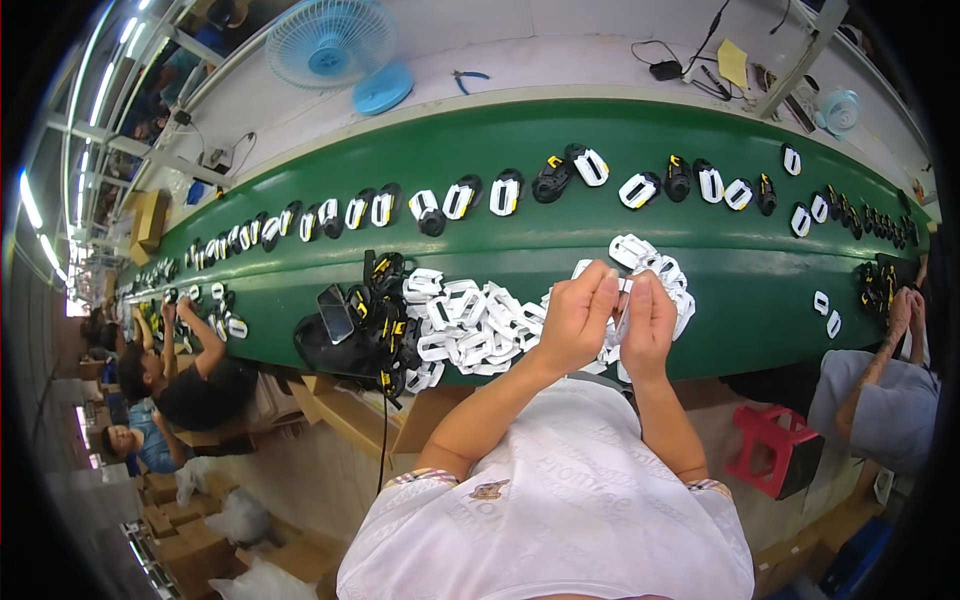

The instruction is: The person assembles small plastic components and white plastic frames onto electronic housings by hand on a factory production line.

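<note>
Both of my hands are raised close together over the near side of the green belt. Fingers closed, my left hand (578, 318) and my right hand (648, 325) pinch a white plastic piece (626, 286) between them; most of it is hidden by the thumbs and fingers. Left of them spreads a heap of white plastic frames (470, 318), each with an oblong slot. More white frames (640, 252) lie just beyond and right of my hands. Beside the heap at the left are black-and-yellow parts (385, 300) and a phone-like dark slab (335, 313) on a black bag (312, 345).
Along the green conveyor belt (560, 228) runs a row of black units with white frames (462, 197). A blue fan (330, 45) and blue-handled pliers (468, 80) lie behind. Co-workers sit left and right; a red stool (765, 450) stands right, cardboard boxes (425, 418) below.
</note>
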Motion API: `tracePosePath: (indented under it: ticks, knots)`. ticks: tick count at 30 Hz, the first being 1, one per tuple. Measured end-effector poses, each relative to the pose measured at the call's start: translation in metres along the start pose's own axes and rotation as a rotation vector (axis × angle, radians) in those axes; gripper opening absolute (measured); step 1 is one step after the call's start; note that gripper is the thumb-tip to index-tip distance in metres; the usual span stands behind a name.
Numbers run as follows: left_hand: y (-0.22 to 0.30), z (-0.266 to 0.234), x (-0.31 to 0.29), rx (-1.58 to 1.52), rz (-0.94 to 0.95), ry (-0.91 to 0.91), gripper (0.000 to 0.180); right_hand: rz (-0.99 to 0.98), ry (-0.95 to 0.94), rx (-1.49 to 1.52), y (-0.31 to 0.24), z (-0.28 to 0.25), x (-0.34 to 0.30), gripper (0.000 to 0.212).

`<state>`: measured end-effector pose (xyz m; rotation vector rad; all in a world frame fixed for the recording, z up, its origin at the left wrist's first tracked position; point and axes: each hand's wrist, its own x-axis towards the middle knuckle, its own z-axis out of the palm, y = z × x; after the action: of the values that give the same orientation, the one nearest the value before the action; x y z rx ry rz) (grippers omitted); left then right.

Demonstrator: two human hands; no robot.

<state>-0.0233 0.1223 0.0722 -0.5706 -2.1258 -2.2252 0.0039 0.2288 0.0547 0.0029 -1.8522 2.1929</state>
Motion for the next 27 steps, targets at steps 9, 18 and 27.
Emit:
tracePosePath:
  ticks: [9, 18, 27]
  knots:
    - [-0.007, -0.001, -0.008, -0.054, -0.002, 0.024, 0.021, 0.036, 0.023, -0.035, -0.005, 0.007, -0.003, 0.03]
    - [-0.009, -0.006, -0.013, -0.136, -0.09, 0.004, 0.022, 0.066, -0.05, 0.04, -0.01, 0.003, -0.005, 0.025]
    - [0.015, -0.021, -0.013, 0.069, -0.096, -0.117, 0.014, 0.367, -0.415, -0.067, -0.046, -0.012, 0.013, 0.016]
